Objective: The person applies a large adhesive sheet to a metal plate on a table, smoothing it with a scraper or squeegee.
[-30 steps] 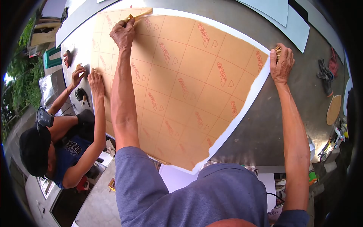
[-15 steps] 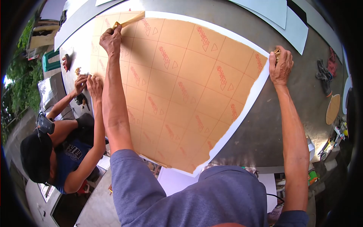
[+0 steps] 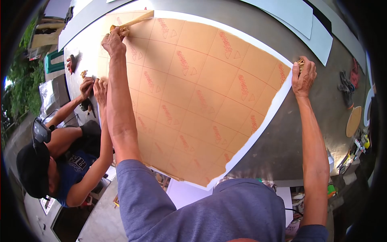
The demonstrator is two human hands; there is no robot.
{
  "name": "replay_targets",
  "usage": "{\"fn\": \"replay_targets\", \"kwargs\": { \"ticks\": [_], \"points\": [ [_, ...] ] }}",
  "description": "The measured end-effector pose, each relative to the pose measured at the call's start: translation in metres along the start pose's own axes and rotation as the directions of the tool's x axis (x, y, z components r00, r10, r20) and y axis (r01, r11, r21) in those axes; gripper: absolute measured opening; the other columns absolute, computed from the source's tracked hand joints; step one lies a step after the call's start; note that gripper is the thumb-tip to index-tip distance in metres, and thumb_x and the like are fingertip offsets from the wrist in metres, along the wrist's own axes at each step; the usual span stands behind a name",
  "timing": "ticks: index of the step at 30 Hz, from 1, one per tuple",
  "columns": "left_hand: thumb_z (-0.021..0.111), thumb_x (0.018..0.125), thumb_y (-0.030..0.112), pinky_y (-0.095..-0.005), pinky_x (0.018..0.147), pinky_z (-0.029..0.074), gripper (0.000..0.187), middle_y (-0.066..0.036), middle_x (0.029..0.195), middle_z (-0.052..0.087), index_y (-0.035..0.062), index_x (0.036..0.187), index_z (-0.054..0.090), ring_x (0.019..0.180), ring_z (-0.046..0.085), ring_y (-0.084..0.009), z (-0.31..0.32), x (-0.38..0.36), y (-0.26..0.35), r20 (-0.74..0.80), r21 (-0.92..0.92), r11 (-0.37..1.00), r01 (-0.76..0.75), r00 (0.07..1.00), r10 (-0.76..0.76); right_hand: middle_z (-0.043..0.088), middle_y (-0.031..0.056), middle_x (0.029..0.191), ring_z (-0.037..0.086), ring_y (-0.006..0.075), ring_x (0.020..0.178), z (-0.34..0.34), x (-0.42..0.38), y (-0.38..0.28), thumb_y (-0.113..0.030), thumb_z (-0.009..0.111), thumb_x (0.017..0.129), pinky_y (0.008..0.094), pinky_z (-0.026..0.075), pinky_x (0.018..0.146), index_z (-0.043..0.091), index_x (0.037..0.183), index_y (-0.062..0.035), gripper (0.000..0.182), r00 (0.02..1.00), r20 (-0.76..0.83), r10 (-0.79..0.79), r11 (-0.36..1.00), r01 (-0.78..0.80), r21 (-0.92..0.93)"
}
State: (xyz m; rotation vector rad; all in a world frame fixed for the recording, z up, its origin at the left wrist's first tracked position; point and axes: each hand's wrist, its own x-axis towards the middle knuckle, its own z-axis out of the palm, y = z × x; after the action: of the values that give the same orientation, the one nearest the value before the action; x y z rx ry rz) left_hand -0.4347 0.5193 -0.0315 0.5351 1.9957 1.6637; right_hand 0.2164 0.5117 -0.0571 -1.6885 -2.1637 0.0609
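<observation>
A large sheet covered in brown printed paper (image 3: 193,92) lies on the grey table (image 3: 278,133), with a bare white border along its top and right edges. My left hand (image 3: 115,42) is closed on a crumpled, peeled-up strip of the brown paper (image 3: 139,21) near the top left of the sheet. At the sheet's right corner, my right hand (image 3: 304,78) is closed round a small crumpled wad of brown paper (image 3: 300,64).
Left of my arm, a person in a black cap (image 3: 34,173) has both hands at the sheet's left edge. White sheets (image 3: 290,20) lie at the back right. Black gloves (image 3: 346,86), a brown oval piece (image 3: 353,122) and tools (image 3: 358,149) are at the right.
My left hand has drawn slightly left and down, and more crumpled paper shows at its fingers. My right hand has shifted a little right and down. The sheet appears slightly shifted to the right.
</observation>
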Motion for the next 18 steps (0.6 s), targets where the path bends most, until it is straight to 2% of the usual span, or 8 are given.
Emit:
{"fn": "replay_targets", "kwargs": {
  "ticks": [2,3,8,10,11,13,14,18],
  "points": [
    [0.058,0.100,0.001,-0.0371,0.085,0.062,0.021,-0.023,0.109,0.065,-0.0139,0.114,0.055,0.086,0.069,-0.0269,0.014,-0.003,0.007,0.025,-0.439,0.877,0.194,0.979,-0.204,0.055,0.0095,0.111,0.055,0.0309,0.109,0.000,0.000,0.000,-0.030,0.060,0.096,0.0482,0.041,0.092,0.055,0.127,-0.0134,0.035,1.000,-0.005,-0.007,1.000,0.007,-0.007],
    [0.048,0.102,-0.006,-0.0365,0.081,0.061,0.030,-0.028,0.113,0.061,-0.0148,0.130,0.040,0.088,0.067,-0.0282,0.013,0.005,0.003,0.120,-0.459,0.847,0.270,0.963,-0.242,0.055,0.0095,0.111,0.055,0.0309,0.109,0.001,0.000,0.001,-0.030,0.060,0.096,0.0480,0.041,0.092,0.056,0.127,-0.0133,0.035,1.000,-0.008,-0.011,1.000,0.011,-0.014],
    [0.055,0.102,0.011,-0.0344,0.067,0.053,0.035,-0.021,0.100,0.064,-0.0138,0.126,0.053,0.082,0.064,-0.0251,0.010,0.019,-0.019,0.494,-0.523,0.747,0.410,0.860,-0.126,0.055,0.0096,0.111,0.055,0.0311,0.109,0.000,0.000,0.001,-0.032,0.059,0.097,0.0476,0.041,0.092,0.056,0.126,-0.0135,0.035,1.000,0.010,0.008,1.000,-0.008,-0.024],
    [0.066,0.097,0.026,-0.0346,0.070,0.054,0.050,-0.020,0.103,0.066,-0.0122,0.128,0.057,0.085,0.065,-0.0243,0.012,-0.004,0.007,0.579,-0.265,0.924,0.276,0.812,-0.076,0.055,0.0097,0.112,0.055,0.0313,0.110,-0.001,0.001,0.000,-0.032,0.059,0.097,0.0477,0.041,0.093,0.056,0.126,-0.0136,0.035,1.000,0.012,0.009,1.000,-0.008,-0.016],
    [0.072,0.093,0.034,-0.0350,0.072,0.054,0.060,-0.020,0.104,0.067,-0.0115,0.129,0.058,0.087,0.066,-0.0243,0.023,-0.031,0.032,0.553,0.036,0.998,0.059,0.831,-0.069,0.055,0.0098,0.112,0.055,0.0314,0.110,-0.001,0.000,-0.001,-0.032,0.059,0.097,0.0478,0.042,0.093,0.056,0.126,-0.0136,0.035,1.000,0.008,0.004,1.000,-0.004,-0.013],
    [0.088,0.074,0.052,-0.0347,0.080,0.056,0.088,-0.023,0.117,0.069,-0.0059,0.134,0.061,0.098,0.069,-0.0262,0.022,-0.024,0.033,0.579,0.586,0.731,-0.351,0.812,-0.074,0.055,0.0099,0.112,0.055,0.0315,0.110,-0.001,0.000,0.001,-0.032,0.059,0.097,0.0479,0.042,0.092,0.056,0.126,-0.0137,0.035,1.000,-0.005,-0.009,1.000,0.009,-0.009],
    [0.087,0.076,0.050,-0.0347,0.082,0.057,0.078,-0.021,0.116,0.072,-0.0019,0.130,0.066,0.096,0.071,-0.0248,0.026,-0.028,0.028,0.620,0.591,0.644,-0.485,0.784,0.021,0.055,0.0099,0.112,0.055,0.0316,0.110,0.000,0.000,0.001,-0.032,0.059,0.097,0.0480,0.042,0.092,0.056,0.127,-0.0136,0.035,1.000,-0.006,-0.008,1.000,0.008,-0.012],
    [0.082,0.084,0.045,-0.0288,0.067,0.050,0.048,-0.003,0.084,0.073,0.0057,0.112,0.078,0.070,0.060,-0.0113,0.030,-0.017,0.025,0.595,0.672,0.531,-0.516,0.803,0.026,0.055,0.0099,0.112,0.055,0.0319,0.110,0.001,0.000,0.003,-0.032,0.058,0.097,0.0484,0.042,0.093,0.057,0.127,-0.0132,0.035,1.000,-0.011,-0.012,1.000,0.011,-0.020]
  ]
}}
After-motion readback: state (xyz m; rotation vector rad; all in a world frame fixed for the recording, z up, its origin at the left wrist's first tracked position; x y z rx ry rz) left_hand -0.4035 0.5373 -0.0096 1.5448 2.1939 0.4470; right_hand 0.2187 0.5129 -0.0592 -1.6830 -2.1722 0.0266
